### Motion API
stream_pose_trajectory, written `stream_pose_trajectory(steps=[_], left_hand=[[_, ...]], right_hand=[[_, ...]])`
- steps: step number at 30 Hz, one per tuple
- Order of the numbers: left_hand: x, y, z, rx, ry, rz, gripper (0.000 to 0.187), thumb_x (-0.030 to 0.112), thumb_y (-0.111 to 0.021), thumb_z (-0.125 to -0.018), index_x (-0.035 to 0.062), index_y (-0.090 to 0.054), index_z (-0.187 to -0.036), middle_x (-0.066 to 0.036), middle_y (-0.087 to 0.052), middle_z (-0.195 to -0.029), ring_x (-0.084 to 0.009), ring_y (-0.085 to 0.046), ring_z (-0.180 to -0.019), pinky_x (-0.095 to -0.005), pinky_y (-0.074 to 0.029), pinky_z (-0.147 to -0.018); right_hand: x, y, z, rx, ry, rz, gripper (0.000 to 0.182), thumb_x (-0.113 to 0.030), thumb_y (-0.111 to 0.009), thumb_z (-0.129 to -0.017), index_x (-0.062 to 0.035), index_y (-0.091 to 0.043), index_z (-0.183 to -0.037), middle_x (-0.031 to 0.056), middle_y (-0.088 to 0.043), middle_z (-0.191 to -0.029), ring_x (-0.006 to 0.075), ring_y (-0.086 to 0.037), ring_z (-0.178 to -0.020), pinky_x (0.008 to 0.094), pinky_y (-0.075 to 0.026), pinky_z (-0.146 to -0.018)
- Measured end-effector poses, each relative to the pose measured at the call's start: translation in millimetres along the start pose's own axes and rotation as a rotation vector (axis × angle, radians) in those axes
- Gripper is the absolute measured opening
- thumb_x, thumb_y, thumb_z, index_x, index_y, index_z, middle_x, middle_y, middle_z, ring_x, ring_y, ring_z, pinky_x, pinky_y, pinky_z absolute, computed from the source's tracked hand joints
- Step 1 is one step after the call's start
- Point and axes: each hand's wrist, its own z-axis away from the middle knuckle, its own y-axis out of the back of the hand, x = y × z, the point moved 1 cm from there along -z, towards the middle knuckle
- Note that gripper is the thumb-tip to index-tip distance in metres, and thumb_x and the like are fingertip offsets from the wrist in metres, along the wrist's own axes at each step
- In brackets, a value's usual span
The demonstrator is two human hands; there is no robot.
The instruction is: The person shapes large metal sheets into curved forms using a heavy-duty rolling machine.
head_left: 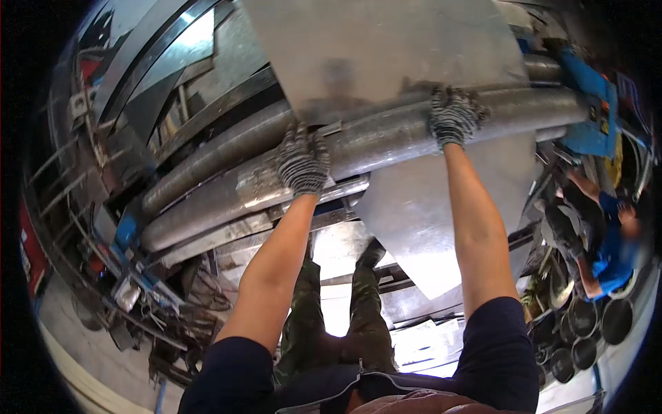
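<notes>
A large grey metal sheet [386,48] rises beyond a long steel roller [386,134], and a sheet part [420,214] with a pointed corner shows on the near side, below the roller. My left hand [303,162], in a striped glove, rests on the roller, fingers stretched out towards the far sheet's left edge. Further right, my right hand [455,119], gloved the same way, lies on the roller with its fingers spread near the sheet. Neither hand visibly holds anything. A second roller [221,148] runs behind on the left.
Blue machine housing [589,103] supports the rollers' right end. At the right sits a person in a blue shirt [610,252], near several round, dark pipe ends [583,317]. Metal frames and scrap [138,290] crowd the left. Curved metal strips [138,62] stand at upper left.
</notes>
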Motion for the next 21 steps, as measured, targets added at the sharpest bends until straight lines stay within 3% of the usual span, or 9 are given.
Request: stream_pose_trajectory(steps=[16, 21], left_hand=[[-3, -5, -2, 0.056, -0.010, 0.024, 0.040, 0.032, -0.055, -0.087, 0.0104, -0.062, -0.120, -0.017, -0.058, -0.126, -0.0348, -0.058, -0.109, -0.0475, -0.043, -0.095], [-11, -13, -1, 0.045, -0.063, 0.054, 0.043, 0.032, -0.056, -0.086, 0.0072, -0.061, -0.121, -0.019, -0.058, -0.125, -0.0363, -0.058, -0.109, -0.0479, -0.043, -0.095]], right_hand=[[0, 1, -2, 0.012, -0.057, -0.027, 0.061, -0.062, -0.026, -0.094, -0.0246, -0.052, -0.135, -0.0008, -0.046, -0.144, 0.0219, -0.030, -0.140, 0.0564, -0.010, -0.114], [2, -14, -3, 0.128, -0.031, 0.006, 0.062, -0.062, -0.025, -0.094, -0.0240, -0.051, -0.136, 0.0035, -0.044, -0.145, 0.0262, -0.028, -0.141, 0.0565, -0.012, -0.113]])
